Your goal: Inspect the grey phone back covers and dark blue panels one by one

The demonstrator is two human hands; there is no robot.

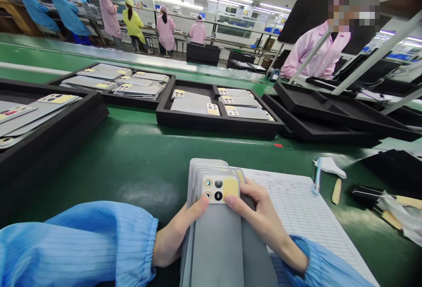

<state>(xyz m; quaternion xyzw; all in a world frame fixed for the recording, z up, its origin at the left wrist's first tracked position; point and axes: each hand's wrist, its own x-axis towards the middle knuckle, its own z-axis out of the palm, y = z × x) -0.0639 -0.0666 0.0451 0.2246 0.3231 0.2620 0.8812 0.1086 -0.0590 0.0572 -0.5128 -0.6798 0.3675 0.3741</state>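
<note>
A stack of grey phone back covers (216,243) stands fanned in front of me, its top cover showing a camera plate with round lens holes and a yellow patch. My left hand (174,238) grips the stack from the left, thumb at the lower edge of the camera plate. On the other side, my right hand (260,212) is closed round the covers, its thumb pressing by the yellow patch. The fingers behind the stack are partly hidden. Under the right hand lies a ruled paper sheet (303,212) with handwriting.
Black trays (217,124) holding more covers line the far side of the green table (145,159); another tray (75,124) is at left. Stacked trays (346,107) stand at right. A blue pen (317,177) and wooden sticks (336,191) lie right. A person in pink (316,54) is beyond.
</note>
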